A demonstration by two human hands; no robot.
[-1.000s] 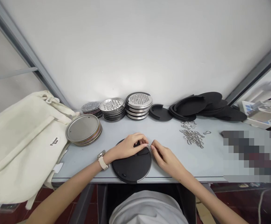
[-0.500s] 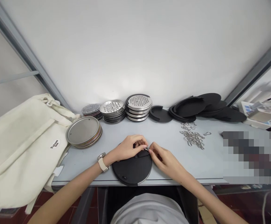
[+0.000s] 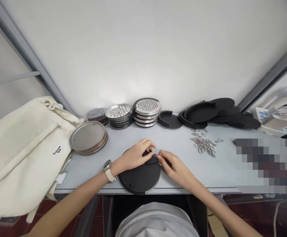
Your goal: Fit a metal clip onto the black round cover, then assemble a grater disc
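A round black disc (image 3: 140, 177) with a thin metal rim lies at the front edge of the grey table (image 3: 123, 141). My left hand (image 3: 136, 154), with a watch on the wrist, rests on the disc's far edge, fingers curled and pressed on it. My right hand (image 3: 171, 164) meets it at the disc's upper right, fingertips pinched on a small metal clip (image 3: 155, 156) at the rim. The clip is mostly hidden by the fingers.
A stack of flat metal lids (image 3: 88, 136) sits left. Three stacks of perforated metal discs (image 3: 147, 111) line the wall. Black rubber discs (image 3: 207, 113) lie back right, a heap of several loose metal clips (image 3: 204, 143) before them. A cream cloth bag (image 3: 22, 151) hangs off the left.
Both hands stay at the disc's upper right rim; the fingers have shifted slightly around the small clip. The disc has not moved.
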